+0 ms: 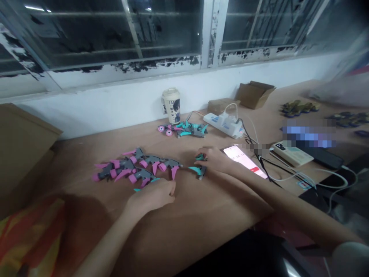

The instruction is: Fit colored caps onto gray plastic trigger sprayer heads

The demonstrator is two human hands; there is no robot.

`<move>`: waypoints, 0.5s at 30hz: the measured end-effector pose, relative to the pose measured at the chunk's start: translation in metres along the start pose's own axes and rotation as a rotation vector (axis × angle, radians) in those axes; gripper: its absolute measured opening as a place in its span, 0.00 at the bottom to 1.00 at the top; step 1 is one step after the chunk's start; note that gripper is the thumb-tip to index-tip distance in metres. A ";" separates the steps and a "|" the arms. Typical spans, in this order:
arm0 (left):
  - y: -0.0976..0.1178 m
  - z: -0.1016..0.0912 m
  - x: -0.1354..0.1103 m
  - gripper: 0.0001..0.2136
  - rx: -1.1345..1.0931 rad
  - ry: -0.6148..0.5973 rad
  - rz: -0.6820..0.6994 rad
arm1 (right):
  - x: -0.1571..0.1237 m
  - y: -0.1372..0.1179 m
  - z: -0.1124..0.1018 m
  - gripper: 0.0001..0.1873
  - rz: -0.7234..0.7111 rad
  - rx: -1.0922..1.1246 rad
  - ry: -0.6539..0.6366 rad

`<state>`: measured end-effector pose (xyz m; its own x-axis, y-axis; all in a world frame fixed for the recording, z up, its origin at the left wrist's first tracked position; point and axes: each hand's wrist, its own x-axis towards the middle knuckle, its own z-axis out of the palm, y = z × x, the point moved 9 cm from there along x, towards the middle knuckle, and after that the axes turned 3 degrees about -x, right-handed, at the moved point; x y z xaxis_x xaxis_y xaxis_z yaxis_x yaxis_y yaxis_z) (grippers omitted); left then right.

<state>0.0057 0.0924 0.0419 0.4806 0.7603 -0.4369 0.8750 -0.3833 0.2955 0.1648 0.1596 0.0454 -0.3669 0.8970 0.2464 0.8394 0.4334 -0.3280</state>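
My left hand (160,194) is low over the table, fingers curled together; what they hold, if anything, is hidden. Teal tips show beside its far edge, next to a cluster of grey plastic pieces with pink lever-like parts (123,165). To the right, my right hand (215,159) has its fingers closed on a small teal-and-grey plastic piece (201,157), partly covered by the fingers. Just below that hand lies another grey piece with a teal prong (198,171). Farther back sits a pile of teal-and-grey pieces (191,129) with round pink-and-white ends at its left.
A paper coffee cup (172,105) stands by the wall. Right of it are a white power strip (223,125), cables and cardboard boxes (255,94). A lit phone (245,161) lies beside my right forearm. A large carton (25,154) stands at left.
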 end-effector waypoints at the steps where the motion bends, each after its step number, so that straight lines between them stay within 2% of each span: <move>1: -0.002 -0.004 0.001 0.04 -0.016 0.007 -0.006 | -0.002 -0.004 0.004 0.10 -0.014 0.007 -0.008; 4: -0.004 -0.020 0.004 0.07 -0.075 0.116 0.014 | -0.006 -0.012 0.013 0.12 -0.036 0.011 -0.012; 6: -0.007 -0.030 0.001 0.09 -0.113 0.228 0.027 | -0.007 -0.015 0.017 0.13 -0.039 0.010 0.003; 8: -0.019 -0.040 -0.007 0.12 -0.126 0.368 -0.012 | -0.006 -0.019 0.022 0.13 -0.041 0.009 0.023; 11: -0.054 -0.057 -0.035 0.17 -0.037 0.712 -0.187 | 0.001 -0.032 0.033 0.15 -0.045 -0.001 0.056; 13: -0.079 -0.060 -0.058 0.25 0.045 0.930 -0.331 | 0.008 -0.045 0.042 0.18 -0.040 -0.009 0.076; 15: -0.105 -0.051 -0.072 0.33 0.032 1.029 -0.479 | 0.016 -0.057 0.050 0.21 -0.031 -0.014 0.089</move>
<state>-0.1242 0.1046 0.0861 -0.1663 0.8966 0.4105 0.9643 0.0608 0.2578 0.0909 0.1538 0.0227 -0.3563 0.8716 0.3368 0.8339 0.4592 -0.3062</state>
